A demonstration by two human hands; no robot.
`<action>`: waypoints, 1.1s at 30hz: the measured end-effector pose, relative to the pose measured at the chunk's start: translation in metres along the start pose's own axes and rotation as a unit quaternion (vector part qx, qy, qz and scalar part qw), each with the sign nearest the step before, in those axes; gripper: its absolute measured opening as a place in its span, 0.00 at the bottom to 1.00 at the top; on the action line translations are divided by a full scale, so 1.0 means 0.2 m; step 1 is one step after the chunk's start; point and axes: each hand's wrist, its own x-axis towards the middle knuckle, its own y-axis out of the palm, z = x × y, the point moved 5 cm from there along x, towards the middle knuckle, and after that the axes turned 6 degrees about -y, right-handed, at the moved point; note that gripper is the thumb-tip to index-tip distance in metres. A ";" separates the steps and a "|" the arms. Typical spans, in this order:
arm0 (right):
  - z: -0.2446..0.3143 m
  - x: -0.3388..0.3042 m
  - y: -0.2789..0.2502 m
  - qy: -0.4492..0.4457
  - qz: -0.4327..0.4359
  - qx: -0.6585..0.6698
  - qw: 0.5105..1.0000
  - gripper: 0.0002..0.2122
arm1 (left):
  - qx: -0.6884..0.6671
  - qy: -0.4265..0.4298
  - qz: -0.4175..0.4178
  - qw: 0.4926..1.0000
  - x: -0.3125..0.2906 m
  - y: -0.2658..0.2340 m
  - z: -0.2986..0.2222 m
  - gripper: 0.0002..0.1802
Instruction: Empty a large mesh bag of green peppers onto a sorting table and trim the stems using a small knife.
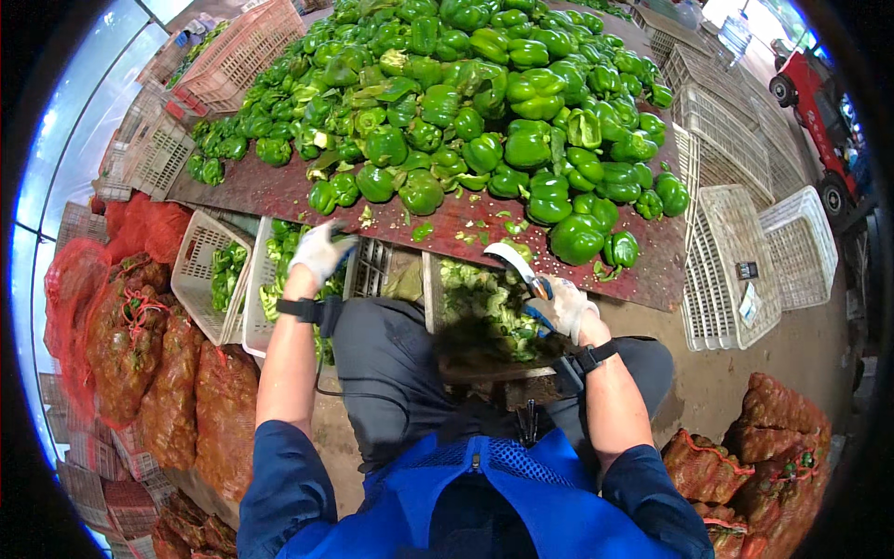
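My left hand (321, 253), in a white glove with darker fingertips, hovers at the table's near edge above a white crate (253, 312) of green peppers. Its fingers look apart, slightly blurred, and I see nothing held in them. In my gloved right hand (559, 307) is a knife (512, 259) with a curved pale blade and an orange-and-dark handle. The blade points left along the table edge, over a crate of pepper scraps (489, 303) between my knees. A large heap of green bell peppers (438, 112) covers the dark red table (447, 228) ahead.
Another white crate (200, 265) with peppers stands at left, beside filled red mesh sacks (130, 345). More sacks (773, 447) lie at lower right. Empty pale crates (731, 265) stand right of the table, with a red vehicle (819, 130) beyond. Pepper crumbs litter the table edge.
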 end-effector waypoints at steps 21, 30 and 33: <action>0.01 -0.11 -0.15 -0.118 -0.185 0.132 0.967 0.15 | 0.090 0.310 0.181 0.929 -0.05 1.05 -1.16 0.30; 0.04 -0.11 -0.15 -0.095 -0.152 0.110 0.978 0.15 | 0.070 0.274 0.124 0.951 0.06 0.80 -0.97 0.18; 0.12 -0.12 -0.17 -0.102 -0.160 0.101 0.977 0.15 | 0.060 0.243 0.069 0.966 0.11 0.45 -0.70 0.24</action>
